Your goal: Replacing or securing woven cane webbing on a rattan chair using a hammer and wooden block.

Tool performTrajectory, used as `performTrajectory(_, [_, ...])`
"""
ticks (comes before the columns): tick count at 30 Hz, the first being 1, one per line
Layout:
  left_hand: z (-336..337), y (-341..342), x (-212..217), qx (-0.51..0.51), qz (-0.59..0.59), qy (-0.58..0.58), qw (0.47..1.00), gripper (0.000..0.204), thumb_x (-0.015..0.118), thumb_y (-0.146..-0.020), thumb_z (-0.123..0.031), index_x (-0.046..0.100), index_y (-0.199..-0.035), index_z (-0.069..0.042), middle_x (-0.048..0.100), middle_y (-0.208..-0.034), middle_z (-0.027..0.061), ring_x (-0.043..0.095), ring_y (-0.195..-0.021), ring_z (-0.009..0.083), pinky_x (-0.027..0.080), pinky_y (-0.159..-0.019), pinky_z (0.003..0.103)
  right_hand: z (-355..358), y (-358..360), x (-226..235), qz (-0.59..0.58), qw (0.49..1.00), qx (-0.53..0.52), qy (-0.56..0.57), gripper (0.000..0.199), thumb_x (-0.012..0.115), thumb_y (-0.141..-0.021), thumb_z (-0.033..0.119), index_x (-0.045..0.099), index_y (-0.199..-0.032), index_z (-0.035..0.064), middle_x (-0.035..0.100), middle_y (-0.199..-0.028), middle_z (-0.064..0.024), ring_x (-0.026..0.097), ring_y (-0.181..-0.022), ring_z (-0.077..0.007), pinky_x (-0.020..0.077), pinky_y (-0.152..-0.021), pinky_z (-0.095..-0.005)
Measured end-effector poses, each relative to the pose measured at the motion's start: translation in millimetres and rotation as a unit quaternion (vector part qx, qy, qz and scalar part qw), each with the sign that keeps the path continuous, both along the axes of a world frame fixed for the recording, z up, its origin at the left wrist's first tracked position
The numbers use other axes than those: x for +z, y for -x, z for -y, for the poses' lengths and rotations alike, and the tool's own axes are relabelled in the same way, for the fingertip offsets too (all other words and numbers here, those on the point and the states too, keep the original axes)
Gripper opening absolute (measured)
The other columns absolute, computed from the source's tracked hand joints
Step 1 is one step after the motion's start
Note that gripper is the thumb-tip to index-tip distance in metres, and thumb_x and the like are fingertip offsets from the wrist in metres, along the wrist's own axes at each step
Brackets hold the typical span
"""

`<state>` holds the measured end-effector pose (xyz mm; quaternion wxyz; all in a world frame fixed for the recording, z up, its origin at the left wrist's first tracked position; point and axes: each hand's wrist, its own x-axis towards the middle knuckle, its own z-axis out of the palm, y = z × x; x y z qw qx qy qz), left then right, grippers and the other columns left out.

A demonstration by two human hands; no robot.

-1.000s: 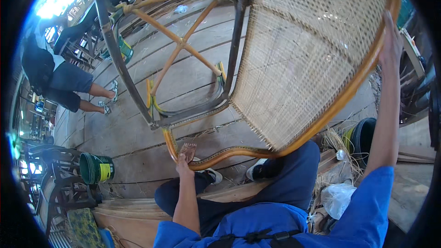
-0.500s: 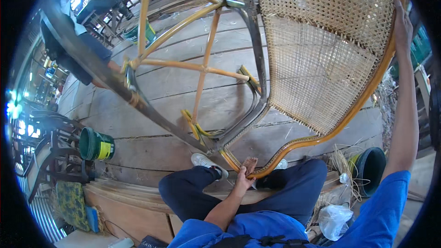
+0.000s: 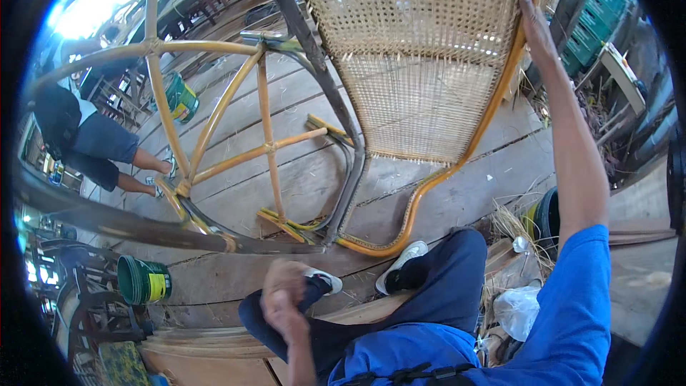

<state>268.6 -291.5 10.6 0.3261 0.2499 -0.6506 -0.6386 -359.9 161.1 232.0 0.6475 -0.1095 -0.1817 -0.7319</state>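
A large rattan chair frame (image 3: pixel 413 223) stands tilted in front of me, with glossy golden-brown curved rails and dark poles. Woven cane webbing (image 3: pixel 421 64) fills its right part, open-holed above and finer below. My right hand (image 3: pixel 539 32) is closed round the upper right rail, arm stretched out. Above my left knee, my left hand (image 3: pixel 284 300) is apart from the frame and blurred by motion. Its fingers look curled; what they hold cannot be made out. Crossed rattan struts (image 3: pixel 270 147) brace the frame's left side.
Green buckets stand at left (image 3: pixel 143 280), right (image 3: pixel 547 221) and farther back (image 3: pixel 179 96). Loose cane strands (image 3: pixel 511 243) and a clear plastic bag (image 3: pixel 517 311) lie at my right. Another person (image 3: pixel 107 143) is at far left. Green crates (image 3: pixel 593 21) are stacked at far right.
My left hand has come off the lower rail, where it held a small brown piece, and moved left. The frame has shifted left and turned in view, my right hand still on it.
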Motion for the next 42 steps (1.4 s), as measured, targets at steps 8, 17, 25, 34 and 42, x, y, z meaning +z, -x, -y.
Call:
performTrajectory(8, [85,-32,61,0.205,-0.184,-0.108,0.955,0.047,0.056,-0.089,-0.038,0.046,-0.124,-0.008,0.057,-0.115,0.0095,0.055,-0.100,0.0200,0.048,-0.082,0.034,117,-62,-46,-0.469,0.400,-0.611,-0.496,0.082,0.042,-0.085,0.064,0.031,-0.137,0.0014,0.038,-0.137,-0.0172,0.033,-0.128,-0.0285,0.0262,-0.104,-0.0328])
performTrajectory(17, [123,17,-9,0.063,-0.247,-0.323,0.912,0.025,0.057,-0.087,-0.041,0.066,-0.100,-0.022,0.069,-0.092,0.0015,0.065,-0.086,0.0224,0.052,-0.072,0.032,153,-170,-211,-0.106,0.473,-0.739,-0.468,0.054,0.036,-0.095,0.047,0.056,-0.113,0.0004,0.057,-0.112,-0.0097,0.054,-0.102,-0.0204,0.0425,-0.085,-0.0319])
performTrajectory(25, [131,71,-87,0.187,-0.136,-0.295,0.927,0.031,0.057,-0.088,-0.034,0.056,-0.109,-0.011,0.064,-0.092,0.0063,0.061,-0.078,0.0188,0.051,-0.062,0.028,183,-330,-571,-0.357,0.365,-0.209,-0.834,0.050,0.060,-0.081,0.049,0.056,-0.112,0.0102,0.059,-0.083,-0.0108,0.055,-0.073,-0.0291,0.0420,-0.063,-0.0431])
performTrajectory(34, [96,58,-58,0.089,-0.134,-0.286,0.945,0.039,0.043,-0.095,-0.038,0.048,-0.121,-0.009,0.063,-0.079,0.0053,0.062,-0.066,0.0226,0.050,-0.074,0.041,294,-425,-575,-0.866,0.115,0.021,-0.486,0.046,0.060,-0.078,0.032,0.054,-0.117,0.0074,0.056,-0.113,-0.0135,0.048,-0.112,-0.0322,0.0389,-0.091,-0.0449])
performTrajectory(42, [104,60,-27,0.017,-0.168,-0.273,0.947,0.047,0.029,-0.099,-0.037,0.038,-0.135,-0.008,0.060,-0.069,0.0070,0.061,-0.056,0.0278,0.052,-0.069,0.047,324,-433,-583,-0.895,0.138,0.084,-0.416,0.033,0.043,-0.085,0.021,0.056,-0.110,0.0048,0.058,-0.108,-0.0148,0.054,-0.102,-0.0304,0.0440,-0.084,-0.0438])
